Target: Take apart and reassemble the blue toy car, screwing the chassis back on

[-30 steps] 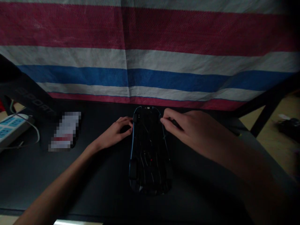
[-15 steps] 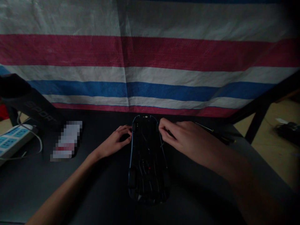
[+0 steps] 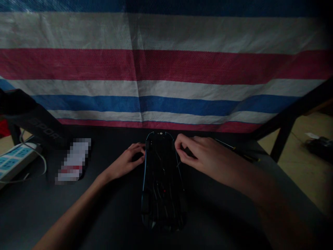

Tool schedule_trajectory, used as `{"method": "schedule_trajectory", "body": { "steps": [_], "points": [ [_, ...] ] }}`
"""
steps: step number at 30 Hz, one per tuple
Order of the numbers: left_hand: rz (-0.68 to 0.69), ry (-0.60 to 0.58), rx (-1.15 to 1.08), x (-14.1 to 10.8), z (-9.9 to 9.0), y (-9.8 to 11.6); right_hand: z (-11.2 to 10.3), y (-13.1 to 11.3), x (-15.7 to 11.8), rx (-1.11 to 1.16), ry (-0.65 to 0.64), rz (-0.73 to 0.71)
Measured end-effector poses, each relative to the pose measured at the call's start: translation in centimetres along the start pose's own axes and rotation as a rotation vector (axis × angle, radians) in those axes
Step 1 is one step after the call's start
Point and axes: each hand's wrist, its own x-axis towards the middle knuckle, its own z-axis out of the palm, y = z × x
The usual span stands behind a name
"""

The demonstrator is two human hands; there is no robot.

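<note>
A toy car (image 3: 161, 173) lies upside down on the black table (image 3: 109, 211), showing its dark underside, wheels and thin blue side edges. Its narrow front of view end points away from me. My left hand (image 3: 131, 158) has curled fingers and thumb against the car's left edge, by the far left wheel (image 3: 147, 145). On the other side, my right hand (image 3: 192, 149) is closed in a pinch at the far right edge of the car. What its fingertips hold, if anything, is hidden. A thin, short piece (image 3: 178, 164) sticks out beside the car under that hand.
Slim tools, seemingly screwdrivers (image 3: 225, 144), lie behind my right wrist. To the left are a blurred-out white phone-like object (image 3: 75, 159), a dark tube marked SPORT (image 3: 47, 121) and a power strip (image 3: 15, 158) with a cable. A striped sheet (image 3: 166, 66) hangs behind the table.
The view has tilted slightly upward, so everything sits a little lower in the picture. Both hands keep nearly the same places by the car.
</note>
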Motion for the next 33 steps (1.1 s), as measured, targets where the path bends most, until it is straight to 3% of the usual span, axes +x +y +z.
{"method": "schedule_trajectory", "body": {
  "steps": [5, 11, 16, 22, 25, 30, 33],
  "points": [
    [0.006, 0.011, 0.002, 0.0, 0.1, -0.1, -0.1, -0.5, -0.3, 0.044, 0.057, -0.043],
    [0.003, 0.005, 0.021, 0.1, 0.0, 0.3, 0.2, -0.6, -0.1, -0.165, 0.062, 0.082],
    [0.000, -0.003, 0.020, 0.0, 0.0, 0.1, 0.6, 0.2, -0.5, -0.075, 0.059, -0.024],
    [0.013, 0.003, 0.004, 0.1, 0.0, 0.6, 0.0, -1.2, -0.9, 0.039, 0.041, -0.079],
    [0.024, 0.006, 0.004, 0.1, 0.0, 0.6, -0.2, -1.7, -0.8, 0.008, 0.047, -0.110],
    [0.022, -0.009, 0.029, 0.2, 0.1, 0.3, 0.2, -0.8, -0.8, -0.151, 0.048, 0.002],
    [0.031, -0.011, 0.038, 0.2, 0.1, 0.3, 0.4, -0.3, -0.8, -0.156, 0.058, -0.050]
  ]
}}
